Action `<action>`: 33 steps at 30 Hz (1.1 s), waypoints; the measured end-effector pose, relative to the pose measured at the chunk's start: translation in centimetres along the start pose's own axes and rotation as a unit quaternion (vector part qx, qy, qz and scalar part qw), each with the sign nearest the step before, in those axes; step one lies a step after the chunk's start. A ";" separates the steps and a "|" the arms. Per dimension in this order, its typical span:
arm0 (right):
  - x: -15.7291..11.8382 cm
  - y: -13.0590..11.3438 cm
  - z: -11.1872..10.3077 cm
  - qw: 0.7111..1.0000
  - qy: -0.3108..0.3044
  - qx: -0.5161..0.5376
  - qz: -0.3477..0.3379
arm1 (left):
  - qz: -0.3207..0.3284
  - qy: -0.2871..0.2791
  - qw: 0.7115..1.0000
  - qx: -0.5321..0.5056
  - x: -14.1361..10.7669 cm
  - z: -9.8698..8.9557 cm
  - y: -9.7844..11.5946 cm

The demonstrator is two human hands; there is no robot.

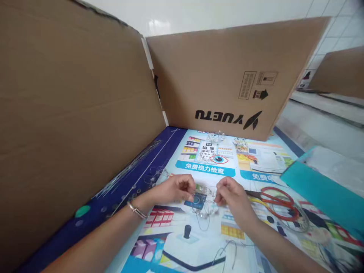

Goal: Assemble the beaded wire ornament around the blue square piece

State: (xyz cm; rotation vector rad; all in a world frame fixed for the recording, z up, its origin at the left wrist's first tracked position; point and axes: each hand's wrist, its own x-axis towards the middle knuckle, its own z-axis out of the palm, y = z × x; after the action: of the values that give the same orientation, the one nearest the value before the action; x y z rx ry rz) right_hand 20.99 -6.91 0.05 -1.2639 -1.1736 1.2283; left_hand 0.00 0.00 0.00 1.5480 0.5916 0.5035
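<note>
Thin wire with small clear beads lies and loops just above the printed table cover between my two hands. My left hand, with a silver bangle at its wrist, is closed in a pinch at the left end of this beaded wire. On the other side, my right hand pinches the wire with thumb and forefinger, its remaining fingers curled. The exact strand in each pinch is too fine to make out. Red-handled scissors lie to the right of my right hand, beside a coil of wire.
Cardboard panels stand at the back and left. Beaded clusters sit near the back panel, and straight wires lie along the left edge. Loose wire is in front. A teal box is at right.
</note>
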 end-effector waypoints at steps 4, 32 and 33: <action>-0.2 -0.1 -0.2 1.000 0.003 -0.008 0.001 | 0.001 0.001 1.000 0.009 -0.1 -0.1 0.2; -0.8 -1.6 0.1 0.999 -0.030 -0.003 -0.012 | 0.024 0.023 0.999 -0.027 -0.3 0.3 0.8; -0.9 -1.7 0.1 0.999 -0.035 -0.001 -0.014 | 0.024 0.040 0.998 -0.031 -0.3 0.6 0.9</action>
State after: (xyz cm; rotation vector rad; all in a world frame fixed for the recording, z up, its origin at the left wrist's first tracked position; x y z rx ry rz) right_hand 20.86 -7.72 1.80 -1.2106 -1.2388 1.2586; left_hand 0.20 -0.67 0.92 1.4919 0.5949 0.6172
